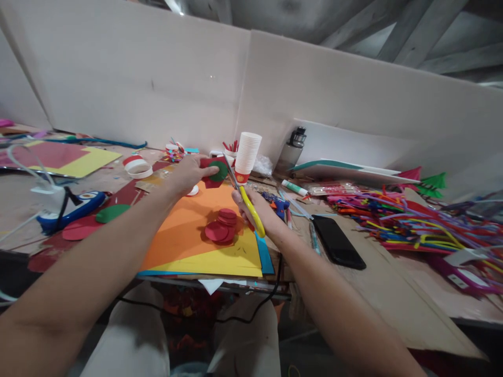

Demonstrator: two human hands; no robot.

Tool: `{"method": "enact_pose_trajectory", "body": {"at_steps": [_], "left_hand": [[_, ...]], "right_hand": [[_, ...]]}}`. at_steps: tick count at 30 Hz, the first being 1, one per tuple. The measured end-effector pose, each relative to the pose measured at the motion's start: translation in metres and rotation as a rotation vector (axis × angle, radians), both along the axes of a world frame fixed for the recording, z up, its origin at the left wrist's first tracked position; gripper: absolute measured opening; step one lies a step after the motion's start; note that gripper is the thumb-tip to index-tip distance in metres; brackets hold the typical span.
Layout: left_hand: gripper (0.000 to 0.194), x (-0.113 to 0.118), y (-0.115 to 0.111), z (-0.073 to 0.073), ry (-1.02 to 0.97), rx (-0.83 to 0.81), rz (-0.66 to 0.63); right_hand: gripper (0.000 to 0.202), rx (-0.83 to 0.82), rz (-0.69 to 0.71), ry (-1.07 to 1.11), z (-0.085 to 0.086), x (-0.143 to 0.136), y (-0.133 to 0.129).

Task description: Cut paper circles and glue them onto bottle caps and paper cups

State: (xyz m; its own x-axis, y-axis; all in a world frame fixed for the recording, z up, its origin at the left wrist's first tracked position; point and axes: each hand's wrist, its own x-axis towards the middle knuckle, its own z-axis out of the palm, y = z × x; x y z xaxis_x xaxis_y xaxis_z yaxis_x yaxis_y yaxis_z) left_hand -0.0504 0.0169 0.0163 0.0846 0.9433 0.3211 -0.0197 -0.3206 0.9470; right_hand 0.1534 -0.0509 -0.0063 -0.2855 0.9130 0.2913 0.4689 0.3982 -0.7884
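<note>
My left hand (189, 174) has its grip pinched on a piece of red paper (214, 183), thumb pressed flat on the green circle (219, 172) that lies against the paper's face; the fingers behind are hidden. My right hand (257, 205) has its grip wrapped round the yellow handles of the scissors (257, 222).

The relation that matters is paper to blades. The paper sits to the left of the scissors and a little farther from me than my right grip, held up above the table (15, 200). The scissors' long axis slants: handles near me and to the right, tips away from me and to the left, so the blades run along the right-hand side of the green circle. They are right at that edge, on the side away from my left thumb. I cannot tell whether the red paper is between the 2 blades or just beside them. My left hand is the nearer to the green circle, since its thumb is on it; my right hand reaches that edge only through the scissors.

Below the 2 grips, nearer to me, a loose pile of red circles (220, 229) rests on the orange sheet (173, 230). The stacked paper cups (248, 152) stand just beyond the blades.
</note>
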Motion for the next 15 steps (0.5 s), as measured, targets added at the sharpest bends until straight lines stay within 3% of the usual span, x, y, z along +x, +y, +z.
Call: {"method": "enact_pose_trajectory", "body": {"at_steps": [5, 11, 15], "left_hand": [[0.023, 0.003, -0.009, 0.005, 0.063, 0.044, 0.038], [0.028, 0.006, 0.004, -0.004, -0.282, -0.137, -0.211], [0.028, 0.003, 0.013, -0.01, -0.358, -0.188, -0.219]], "right_hand": [[0.043, -0.064, 0.069, 0.022, 0.001, 0.002, 0.002], [0.044, -0.041, 0.126, -0.029, 0.008, 0.008, 0.002], [0.046, -0.079, 0.148, -0.03, 0.009, 0.013, 0.002]]}}
